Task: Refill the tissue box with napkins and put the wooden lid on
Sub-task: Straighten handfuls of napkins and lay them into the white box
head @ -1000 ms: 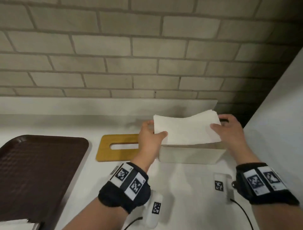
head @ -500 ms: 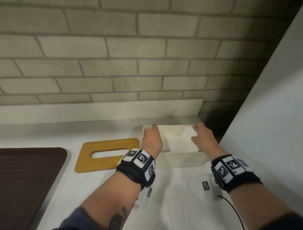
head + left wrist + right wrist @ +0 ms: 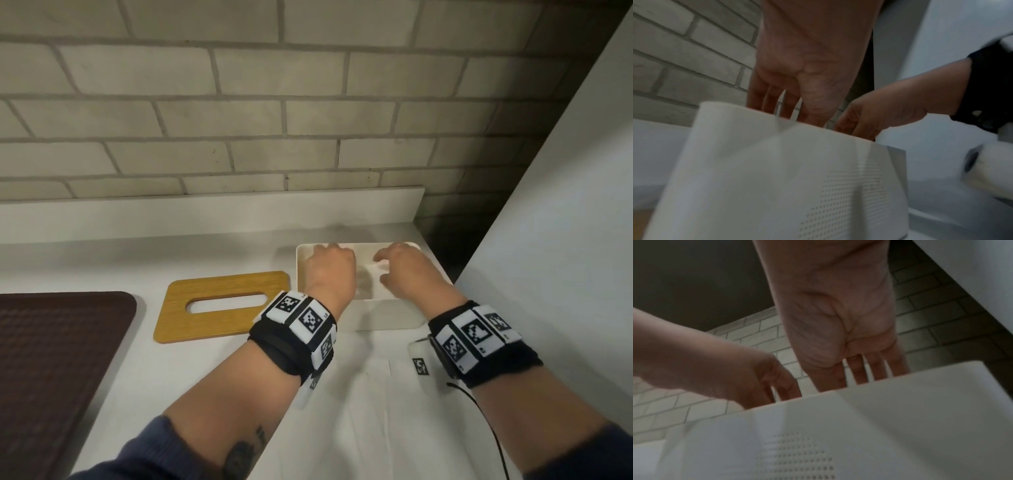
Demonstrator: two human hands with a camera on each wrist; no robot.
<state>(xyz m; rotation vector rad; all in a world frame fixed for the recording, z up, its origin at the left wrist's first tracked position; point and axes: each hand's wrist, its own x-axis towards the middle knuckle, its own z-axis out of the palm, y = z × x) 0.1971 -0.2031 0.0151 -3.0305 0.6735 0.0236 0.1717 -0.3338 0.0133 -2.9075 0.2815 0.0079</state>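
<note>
Pressing napkins down into the box

The white rectangular plastic tissue box (image 3: 359,315) sits on the white desk (image 3: 171,377) by the wall; white napkins (image 3: 371,274) lie inside. Left hand (image 3: 329,274) and right hand (image 3: 407,274) reach in, each grip loose, fingers extended, clasping nothing. Flatten evenly, corners first, before fetching the slotted wooden lid (image 3: 222,306) just left.

Two hands reach into a box on a tabletop against a wall.
The box (image 3: 383,317) sits at the back right of the tabletop (image 3: 205,370), close to the wall (image 3: 308,120) behind it. The left hand (image 3: 329,274) is in the box's left half, the right hand (image 3: 407,270) in its right half, near each other. The lid (image 3: 224,305) lies flat just left of the box. A tray (image 3: 51,359) lies further left, apart from the lid.
</note>
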